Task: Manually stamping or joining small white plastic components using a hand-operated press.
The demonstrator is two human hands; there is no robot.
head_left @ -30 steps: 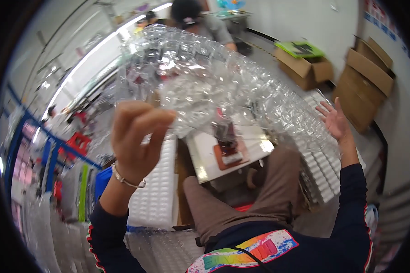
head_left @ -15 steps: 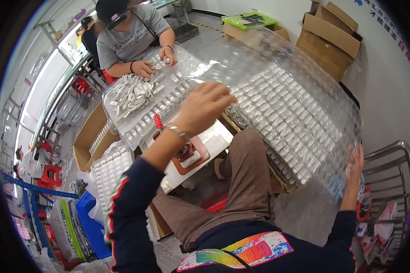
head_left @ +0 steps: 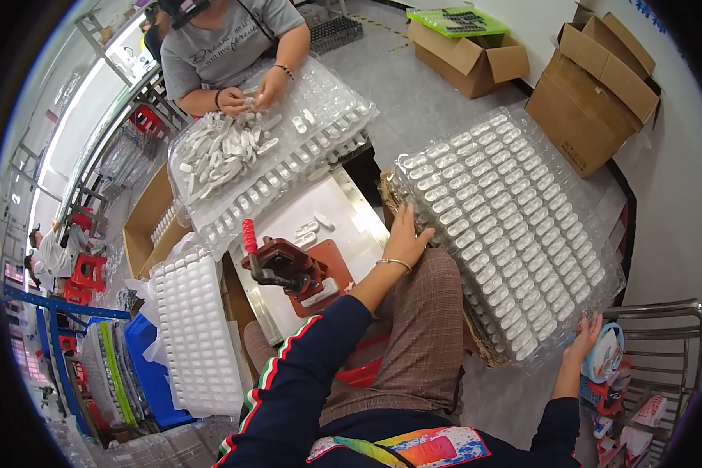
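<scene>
A clear plastic tray (head_left: 515,226) with rows of white oval pieces in its pockets lies on top of a stack at my right. My left hand (head_left: 405,240) rests at the stack's left edge, fingers stretched out, holding nothing I can see. Beside the tray's near right corner is my right hand (head_left: 585,337), fingers extended; whether it touches the plastic rim I cannot tell. In front of me a small hand press (head_left: 285,269) with a red handle stands on a white board (head_left: 304,209), a white piece at its base. Several loose white pieces (head_left: 313,228) lie behind it.
Across from me a person's hands (head_left: 253,95) work over a pile of white pieces (head_left: 222,152) on another clear tray. A white tray stack (head_left: 195,327) stands at left by a blue bin (head_left: 152,370). A metal chair (head_left: 663,335) is at right, cardboard boxes (head_left: 585,101) behind.
The raised, tilted clear plastic sheet now lies flat on the stack. My left hand has come down to the stack's left edge; my right hand has lowered. The view has shifted.
</scene>
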